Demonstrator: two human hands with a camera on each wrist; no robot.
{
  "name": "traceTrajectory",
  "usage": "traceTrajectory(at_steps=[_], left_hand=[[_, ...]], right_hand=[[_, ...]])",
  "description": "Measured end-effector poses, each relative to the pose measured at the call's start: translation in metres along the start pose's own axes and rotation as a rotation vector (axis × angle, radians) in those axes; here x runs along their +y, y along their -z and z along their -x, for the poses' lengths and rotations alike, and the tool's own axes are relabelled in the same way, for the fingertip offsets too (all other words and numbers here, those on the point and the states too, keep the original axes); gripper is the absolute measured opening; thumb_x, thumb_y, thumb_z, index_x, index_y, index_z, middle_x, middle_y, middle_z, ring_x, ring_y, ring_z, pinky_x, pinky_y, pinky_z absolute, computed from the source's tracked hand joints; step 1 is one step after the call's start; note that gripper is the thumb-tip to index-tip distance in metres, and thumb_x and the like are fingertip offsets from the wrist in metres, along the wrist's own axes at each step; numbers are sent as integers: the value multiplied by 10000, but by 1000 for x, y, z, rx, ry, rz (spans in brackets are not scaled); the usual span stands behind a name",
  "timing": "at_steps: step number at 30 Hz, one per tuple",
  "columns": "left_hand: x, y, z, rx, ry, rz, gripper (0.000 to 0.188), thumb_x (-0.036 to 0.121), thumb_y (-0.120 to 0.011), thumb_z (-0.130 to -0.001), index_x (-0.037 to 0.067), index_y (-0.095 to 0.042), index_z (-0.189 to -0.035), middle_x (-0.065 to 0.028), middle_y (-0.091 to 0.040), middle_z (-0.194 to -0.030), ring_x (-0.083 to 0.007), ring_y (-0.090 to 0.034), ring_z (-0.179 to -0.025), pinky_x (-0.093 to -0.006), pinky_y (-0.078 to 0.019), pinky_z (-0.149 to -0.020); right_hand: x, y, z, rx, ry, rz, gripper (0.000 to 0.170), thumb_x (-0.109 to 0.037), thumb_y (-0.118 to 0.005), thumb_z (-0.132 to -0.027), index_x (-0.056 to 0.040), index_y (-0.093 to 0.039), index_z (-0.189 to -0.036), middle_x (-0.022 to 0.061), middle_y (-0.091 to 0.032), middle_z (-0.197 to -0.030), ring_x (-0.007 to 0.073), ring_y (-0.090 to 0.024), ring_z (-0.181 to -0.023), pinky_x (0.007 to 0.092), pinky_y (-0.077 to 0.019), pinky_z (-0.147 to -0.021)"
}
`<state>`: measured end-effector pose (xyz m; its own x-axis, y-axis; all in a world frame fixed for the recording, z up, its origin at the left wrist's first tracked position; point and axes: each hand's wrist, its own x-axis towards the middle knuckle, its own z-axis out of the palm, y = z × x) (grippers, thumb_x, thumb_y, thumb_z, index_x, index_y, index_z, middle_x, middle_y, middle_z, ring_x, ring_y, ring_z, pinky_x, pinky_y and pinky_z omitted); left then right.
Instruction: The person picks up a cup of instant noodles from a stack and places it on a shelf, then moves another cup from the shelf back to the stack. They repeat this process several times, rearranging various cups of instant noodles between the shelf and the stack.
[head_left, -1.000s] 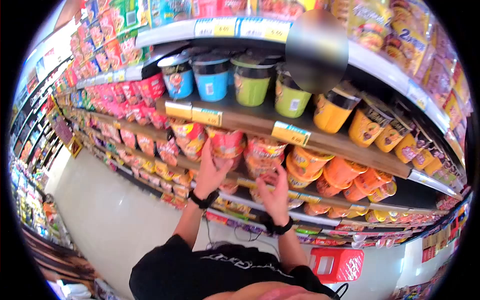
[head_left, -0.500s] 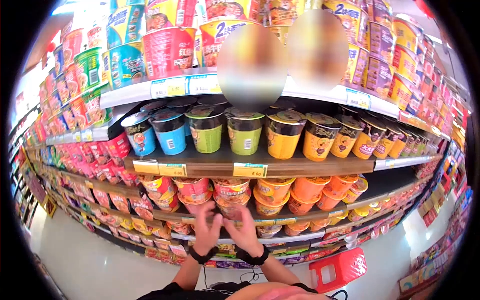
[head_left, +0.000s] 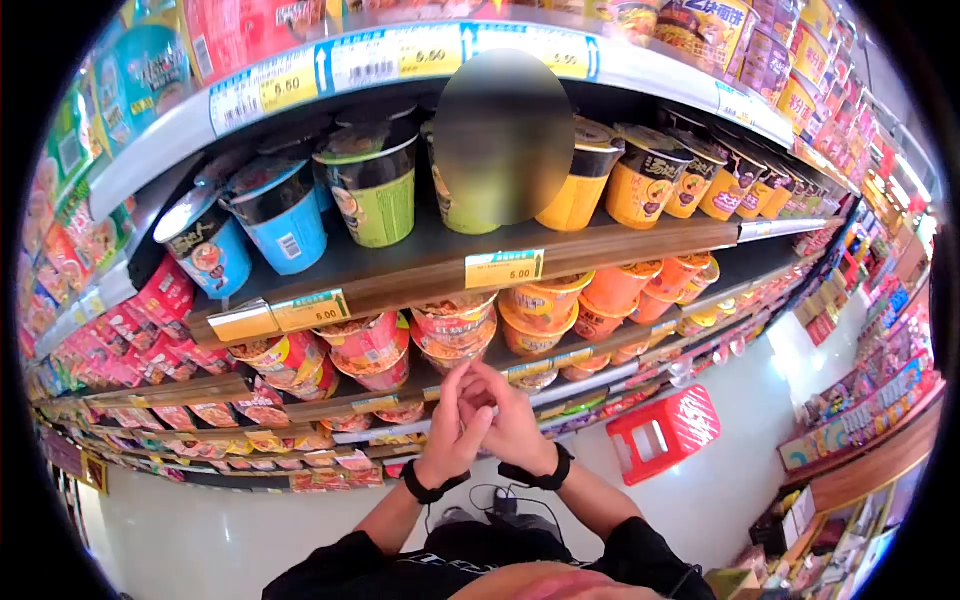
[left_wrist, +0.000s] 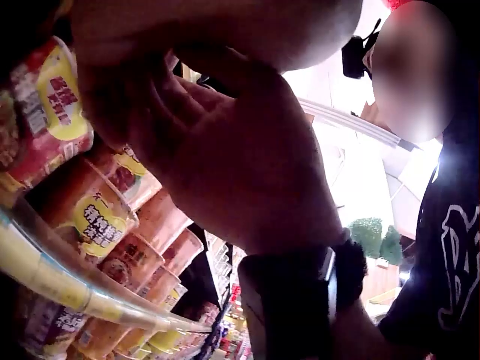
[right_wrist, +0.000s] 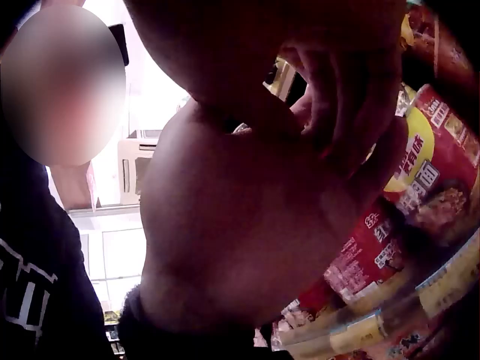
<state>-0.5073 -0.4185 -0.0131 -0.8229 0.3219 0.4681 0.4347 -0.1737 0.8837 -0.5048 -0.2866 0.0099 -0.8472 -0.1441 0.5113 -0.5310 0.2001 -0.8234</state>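
Observation:
In the head view the left hand (head_left: 455, 430) and right hand (head_left: 512, 425) meet at the fingers before the lower shelf, fingers loosely bent, no item visible between them. Just beyond the fingertips are stacked red noodle cups (head_left: 453, 335); whether they are touched cannot be told. The left wrist view has the right hand (left_wrist: 240, 165) facing the camera below the dark left hand (left_wrist: 217, 30). Across the right wrist view spreads the left hand (right_wrist: 240, 225), the right hand (right_wrist: 247, 52) above it. Red cups (right_wrist: 375, 247) stand beside them.
Blue cups (head_left: 285, 225), green cups (head_left: 375, 195) and yellow cups (head_left: 645, 180) line the shelf above, over a wooden shelf edge (head_left: 400, 280) with price tags. Orange cups (head_left: 612, 290) are at the right. A red stool (head_left: 665, 435) stands on the floor (head_left: 230, 525).
Both hands were apart near the red cups a second ago; they have drawn together, and their fingers now meet. The head view has shifted and turned.

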Motion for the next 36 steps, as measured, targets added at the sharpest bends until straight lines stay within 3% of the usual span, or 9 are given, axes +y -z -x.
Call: traceTrajectory(at_steps=[9, 13, 15, 21, 25, 28, 31, 33, 36], left_hand=[[57, 30, -31, -72, -26, 57, 761, 142, -635, -943, -34, -192, -1536, -247, -511, -1368, -290, -549, -1261, -399, -429, -1080], [90, 70, -33, -128, -109, 56, 804, 141, -667, -925, -35, -181, -1541, -236, -492, -1396, -279, -553, -1269, -395, -451, -1066], [105, 93, -29, -142, -121, 112, 806, 134, -662, -936, -13, -165, -1554, -220, -390, -1494, -295, -447, -1368, -420, -355, -1139], [163, 174, -22, 535, -434, -462, 742, 133, -715, -890, -67, -310, -1479, -239, -429, -1473, -303, -428, -1381, -431, -326, -1154], [186, 220, -39, 691, -348, -668, 717, 193, -730, -911, -104, -342, -1436, -270, -438, -1440, -315, -454, -1345, -399, -339, -1138], [193, 257, -55, 688, -251, -836, 791, 335, -744, -891, -158, -373, -1386, -320, -508, -1371, -361, -512, -1308, -401, -395, -1094], [198, 281, -76, 577, -96, -858, 857, 422, -767, -853, -181, -402, -1340, -318, -622, -1231, -347, -628, -1182, -390, -466, -1005], [201, 287, -83, 510, -42, -804, 784, 420, -771, -854, -143, -458, -1301, -282, -650, -1200, -313, -650, -1144, -381, -478, -975], [198, 299, -88, 437, -174, -904, 648, 373, -753, -887, -84, -509, -1276, -224, -667, -1174, -260, -649, -1105, -373, -486, -949]], right_hand=[[-41, -11, -29, 48, 61, 125, 643, 20, -682, -875, -5, -381, -1442, 132, -675, -899, 201, -686, -759, 317, -558, -677], [-76, -35, -55, -38, 124, 66, 695, 23, -702, -862, -30, -362, -1466, 128, -672, -950, 197, -685, -851, 320, -562, -730], [-87, -49, -67, -98, 112, 1, 704, 45, -701, -854, -30, -358, -1464, 118, -662, -1066, 179, -664, -935, 311, -543, -819], [-135, -97, -117, -102, 86, -214, 713, -71, -737, -865, 22, -345, -1454, 221, -534, -1353, 266, -583, -1204, 375, -506, -963], [-142, -145, -165, -180, 149, -311, 708, -156, -712, -882, 93, -339, -1430, 281, -473, -1430, 350, -502, -1326, 416, -467, -1048], [-150, -177, -190, -110, 119, -335, 721, -189, -720, -844, 123, -371, -1392, 308, -535, -1360, 390, -547, -1277, 424, -487, -1014], [-143, -195, -209, -46, 157, -201, 586, -224, -690, -788, 134, -490, -1207, 340, -653, -1059, 459, -637, -1088, 457, -490, -947], [-145, -202, -217, 9, 117, -139, 434, -152, -706, -796, 73, -583, -1147, 132, -693, -1006, 178, -642, -898, 334, -513, -815], [-151, -205, -224, 2, 72, -162, 423, -149, -702, -778, 60, -591, -1128, 126, -694, -938, 169, -640, -834, 330, -517, -776]])
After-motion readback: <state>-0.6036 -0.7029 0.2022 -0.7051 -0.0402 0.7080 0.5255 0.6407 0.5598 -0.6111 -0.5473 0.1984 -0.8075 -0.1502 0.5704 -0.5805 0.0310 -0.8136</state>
